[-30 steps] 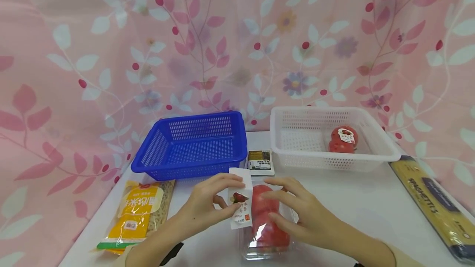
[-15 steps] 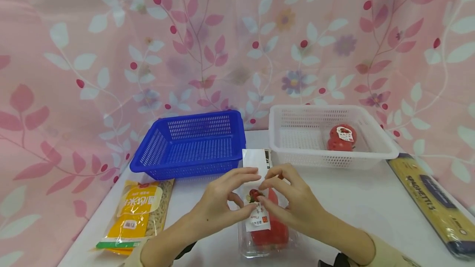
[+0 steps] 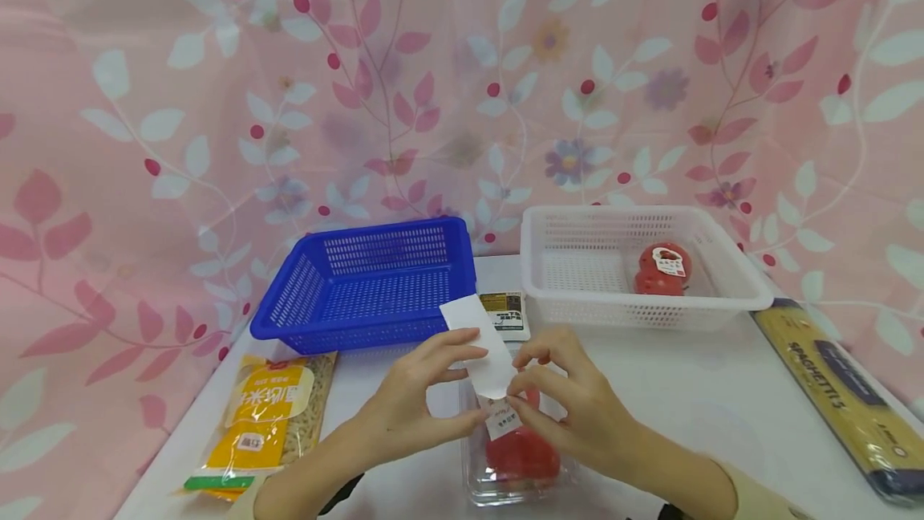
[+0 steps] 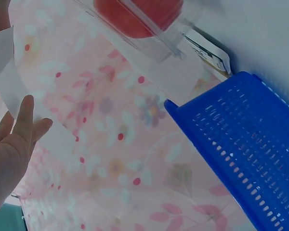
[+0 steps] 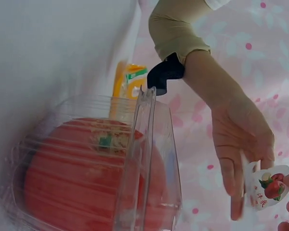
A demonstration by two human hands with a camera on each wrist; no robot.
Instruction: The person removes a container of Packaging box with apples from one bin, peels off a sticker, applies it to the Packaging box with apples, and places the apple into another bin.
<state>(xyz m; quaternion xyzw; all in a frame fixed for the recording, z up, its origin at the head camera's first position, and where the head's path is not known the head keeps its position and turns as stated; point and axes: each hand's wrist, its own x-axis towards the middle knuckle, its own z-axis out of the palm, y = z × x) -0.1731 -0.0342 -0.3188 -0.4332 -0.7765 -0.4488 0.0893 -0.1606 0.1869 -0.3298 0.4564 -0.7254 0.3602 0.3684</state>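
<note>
Head view: both hands meet over a clear box (image 3: 514,464) of red apples at the table's (image 3: 693,400) front edge; left hand (image 3: 411,400) and right hand (image 3: 570,404) each pinch the white label (image 3: 480,343), its upper end lifted free toward the blue basket (image 3: 368,283). Left of the box lies a yellow packet (image 3: 263,420), behind it a small sachet (image 3: 505,314), then the white basket (image 3: 642,263) holding apples. Bare table runs right to the spaghetti pack (image 3: 844,400) at the right edge.
</note>
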